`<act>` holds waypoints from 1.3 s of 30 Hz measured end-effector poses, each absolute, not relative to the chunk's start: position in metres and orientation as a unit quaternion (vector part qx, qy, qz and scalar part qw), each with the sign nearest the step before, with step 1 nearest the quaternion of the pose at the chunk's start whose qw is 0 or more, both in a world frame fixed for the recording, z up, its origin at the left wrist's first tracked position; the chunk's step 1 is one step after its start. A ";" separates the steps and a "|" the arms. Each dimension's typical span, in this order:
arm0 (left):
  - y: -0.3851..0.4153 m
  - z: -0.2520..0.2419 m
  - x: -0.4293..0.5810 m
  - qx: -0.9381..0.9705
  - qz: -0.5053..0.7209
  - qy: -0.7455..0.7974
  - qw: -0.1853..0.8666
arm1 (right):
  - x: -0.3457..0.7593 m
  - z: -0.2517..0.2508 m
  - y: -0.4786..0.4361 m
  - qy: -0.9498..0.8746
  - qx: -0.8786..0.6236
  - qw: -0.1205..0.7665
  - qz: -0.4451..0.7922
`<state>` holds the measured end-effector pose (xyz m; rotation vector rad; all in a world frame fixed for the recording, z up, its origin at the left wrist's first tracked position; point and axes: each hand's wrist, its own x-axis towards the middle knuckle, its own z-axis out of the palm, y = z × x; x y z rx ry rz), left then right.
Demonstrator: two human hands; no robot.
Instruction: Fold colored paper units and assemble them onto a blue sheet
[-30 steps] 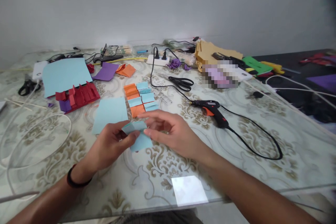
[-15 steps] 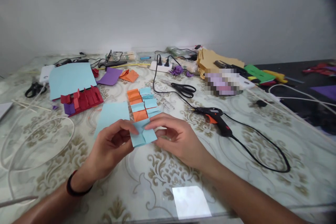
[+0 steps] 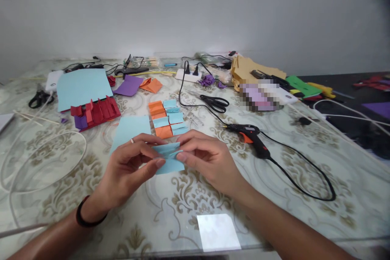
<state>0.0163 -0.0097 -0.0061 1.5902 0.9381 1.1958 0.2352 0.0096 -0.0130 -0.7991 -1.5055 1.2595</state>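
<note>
A small light-blue piece of paper [image 3: 170, 164] with a raised crease across it is held between both hands. My left hand [image 3: 126, 170] pinches its left side, thumb on the near face. On its right side, my right hand [image 3: 207, 156] grips the paper between thumb and fingers. Just beyond my fingers lie folded orange paper pieces [image 3: 156, 109] and folded light-blue pieces [image 3: 176, 118], set side by side in two columns. A flat light-blue sheet [image 3: 132, 128] rests behind my left hand, partly covered by it.
A black glue gun [image 3: 251, 134] with its looping cord lies to the right, and black-handled scissors [image 3: 215, 102] behind it. Folded red paper [image 3: 102, 113] and a larger blue sheet [image 3: 85, 87] lie at left. A white power strip [image 3: 189, 75] stands at the back.
The light-blue paper has turned in my hands, and its crease now runs from side to side. My left thumb has come onto its near face; both hands still hold it.
</note>
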 end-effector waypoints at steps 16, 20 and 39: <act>-0.009 -0.007 0.022 0.602 0.490 0.423 0.467 | 0.231 -0.019 0.010 -0.561 -0.320 0.507 0.571; -0.011 -0.006 0.022 0.595 0.484 0.435 0.472 | 0.230 -0.016 0.008 -0.543 -0.330 0.498 0.590; -0.014 -0.016 0.024 0.558 0.464 0.464 0.508 | 0.227 -0.020 0.006 -0.483 -0.363 0.477 0.639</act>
